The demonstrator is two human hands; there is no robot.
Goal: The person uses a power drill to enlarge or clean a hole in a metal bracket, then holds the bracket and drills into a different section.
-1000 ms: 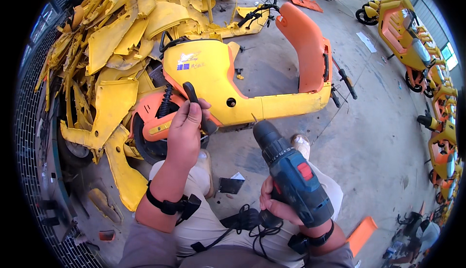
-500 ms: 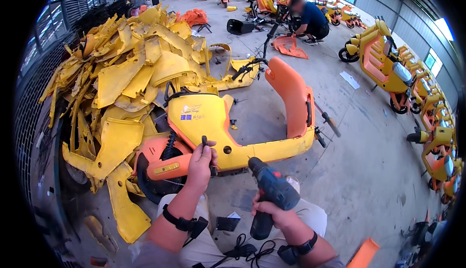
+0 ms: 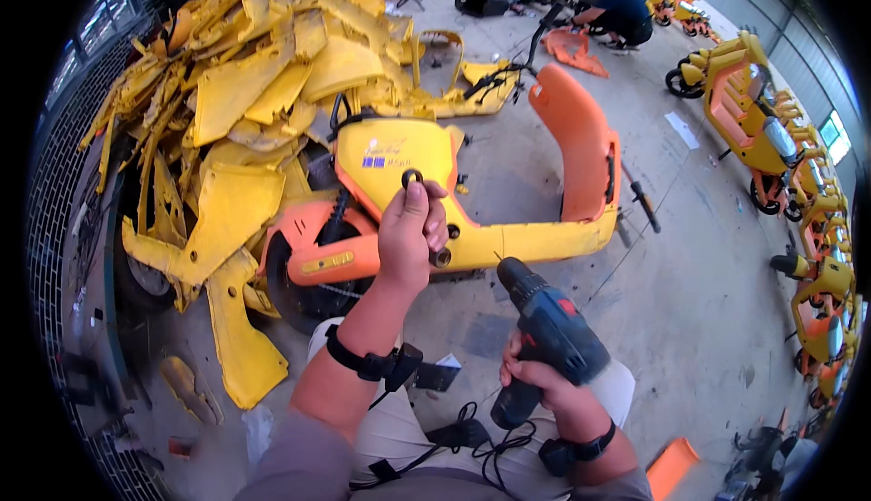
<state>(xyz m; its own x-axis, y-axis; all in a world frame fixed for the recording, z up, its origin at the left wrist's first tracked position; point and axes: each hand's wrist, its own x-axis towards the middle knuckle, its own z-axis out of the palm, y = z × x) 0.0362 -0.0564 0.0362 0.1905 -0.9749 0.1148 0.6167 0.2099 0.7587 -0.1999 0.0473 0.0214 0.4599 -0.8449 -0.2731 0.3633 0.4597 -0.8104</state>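
In front of me a yellow and orange scooter body (image 3: pixel 517 241) lies on the floor, its rear wheel (image 3: pixel 299 297) toward my left. My left hand (image 3: pixel 406 233) is raised before its side panel, fingers closed around a dark metal socket wrench (image 3: pixel 441 257); a ring-shaped end shows above the thumb and a round end below the fingers, the middle hidden by the hand. A dark cordless drill (image 3: pixel 564 333) is gripped in my right hand (image 3: pixel 537 381). Its thin bit points up and away, toward the scooter's lower edge, apart from it.
A heap of yellow panels (image 3: pixel 245 107) rises at left. Another person (image 3: pixel 617 11) squats beyond the scooter beside an orange panel (image 3: pixel 575 51). Yellow scooters (image 3: pixel 726 111) stand in a row at right. Near my knees lie black cords (image 3: pixel 472 437) and an orange piece (image 3: pixel 672 467).
The view has tipped downward, so the scooter sits higher in the picture. My left hand has risen slightly with the wrench against the side panel; the drill has drawn slightly back from the scooter.
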